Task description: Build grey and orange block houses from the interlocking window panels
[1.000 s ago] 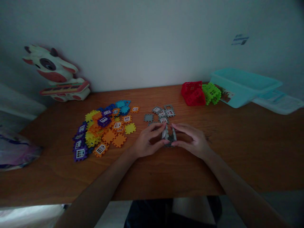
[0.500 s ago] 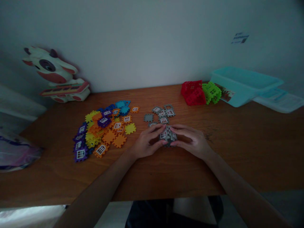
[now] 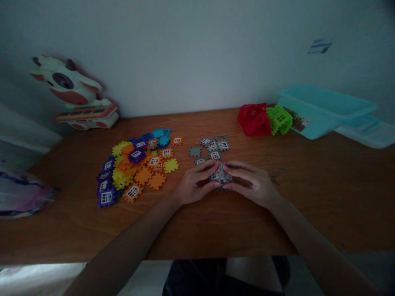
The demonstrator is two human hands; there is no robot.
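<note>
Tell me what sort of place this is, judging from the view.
Most likely a room in a home, perhaps a child's play or study corner: a wooden desk against a plain wall, a cow-shaped toy, and interlocking plastic window tiles spread out near a teal plastic tub.

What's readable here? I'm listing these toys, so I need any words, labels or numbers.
No text can be read.
Paper on the wall: too blurred to read.
Label on the tub: too small to read.
Sheet beside the tub: too small and dim to read.
</note>
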